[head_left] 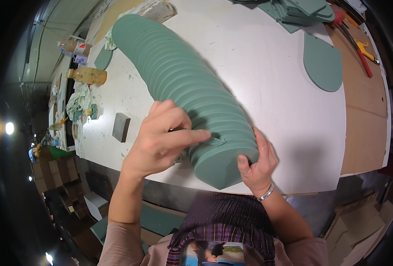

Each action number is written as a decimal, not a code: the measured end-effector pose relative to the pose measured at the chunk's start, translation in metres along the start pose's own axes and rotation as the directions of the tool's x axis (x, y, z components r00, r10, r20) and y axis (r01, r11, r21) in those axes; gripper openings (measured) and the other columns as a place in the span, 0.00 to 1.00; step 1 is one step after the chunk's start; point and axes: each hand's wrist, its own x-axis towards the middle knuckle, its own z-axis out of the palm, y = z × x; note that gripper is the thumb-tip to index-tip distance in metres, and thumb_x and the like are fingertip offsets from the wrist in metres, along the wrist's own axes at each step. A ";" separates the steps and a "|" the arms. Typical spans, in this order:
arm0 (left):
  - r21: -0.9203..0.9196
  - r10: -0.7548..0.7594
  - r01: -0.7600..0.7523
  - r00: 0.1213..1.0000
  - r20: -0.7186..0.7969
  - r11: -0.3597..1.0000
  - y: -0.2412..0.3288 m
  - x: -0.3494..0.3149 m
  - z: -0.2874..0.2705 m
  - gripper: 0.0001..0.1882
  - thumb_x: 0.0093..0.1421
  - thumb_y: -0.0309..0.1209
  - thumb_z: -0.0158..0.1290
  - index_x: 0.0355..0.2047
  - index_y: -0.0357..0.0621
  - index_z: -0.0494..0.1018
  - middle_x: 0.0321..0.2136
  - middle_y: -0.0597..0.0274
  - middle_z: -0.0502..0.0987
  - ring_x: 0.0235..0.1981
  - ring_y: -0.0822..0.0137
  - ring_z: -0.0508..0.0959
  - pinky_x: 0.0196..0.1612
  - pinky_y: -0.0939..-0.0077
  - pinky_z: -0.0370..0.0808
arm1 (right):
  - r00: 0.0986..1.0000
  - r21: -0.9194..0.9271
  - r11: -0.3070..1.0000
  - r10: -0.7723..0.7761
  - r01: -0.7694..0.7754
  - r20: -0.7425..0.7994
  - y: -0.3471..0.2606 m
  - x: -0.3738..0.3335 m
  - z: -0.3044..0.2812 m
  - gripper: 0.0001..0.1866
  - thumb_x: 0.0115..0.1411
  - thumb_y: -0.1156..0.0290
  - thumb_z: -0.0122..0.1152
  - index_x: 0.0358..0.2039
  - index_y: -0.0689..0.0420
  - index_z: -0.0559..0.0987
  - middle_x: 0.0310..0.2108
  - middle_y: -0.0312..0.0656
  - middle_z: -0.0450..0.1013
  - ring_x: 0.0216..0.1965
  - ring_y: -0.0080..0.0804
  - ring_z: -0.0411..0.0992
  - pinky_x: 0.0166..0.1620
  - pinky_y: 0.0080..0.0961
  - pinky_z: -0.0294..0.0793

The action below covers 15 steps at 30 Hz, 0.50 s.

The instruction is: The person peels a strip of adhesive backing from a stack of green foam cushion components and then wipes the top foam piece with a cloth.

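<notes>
Right hand point(259, 163) grips the near end of a row of green boards point(181, 80), which runs forward-left from that grip over the white table point(263, 57); left hand point(158, 139), just left, curls, forefinger extended onto the row, any pinched object unclear.

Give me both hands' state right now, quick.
Left hand: curled, index finger extended over the row of green panels; whether it grips anything can't be told.
Right hand: holding the row's near end, thumb on the end face.
</notes>
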 end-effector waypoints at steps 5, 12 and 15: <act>0.017 -0.003 0.004 0.999 -0.041 1.000 0.003 0.001 0.003 0.17 0.40 0.26 0.61 0.35 0.50 0.87 0.23 0.69 0.69 0.27 0.65 0.68 0.34 0.69 0.61 | 1.000 -0.007 1.000 0.005 -0.005 0.000 0.001 -0.001 0.000 0.39 0.62 0.44 0.61 0.56 0.70 0.74 0.48 0.59 0.77 0.47 0.57 0.78 0.51 0.43 0.79; 0.048 -0.004 0.009 0.996 -0.091 0.999 0.006 -0.002 0.008 0.19 0.40 0.22 0.58 0.35 0.50 0.85 0.25 0.69 0.68 0.29 0.65 0.68 0.34 0.70 0.60 | 1.000 0.005 1.000 0.006 -0.006 -0.001 0.000 0.000 0.000 0.39 0.61 0.44 0.62 0.56 0.69 0.74 0.48 0.59 0.77 0.48 0.57 0.77 0.51 0.43 0.79; 0.049 0.031 -0.026 0.995 -0.090 0.998 0.005 -0.002 0.011 0.19 0.40 0.22 0.58 0.35 0.49 0.86 0.24 0.69 0.68 0.28 0.65 0.68 0.35 0.70 0.60 | 1.000 0.002 1.000 0.001 -0.001 -0.001 0.002 0.000 0.001 0.39 0.61 0.44 0.62 0.56 0.69 0.74 0.48 0.59 0.77 0.48 0.57 0.77 0.51 0.43 0.79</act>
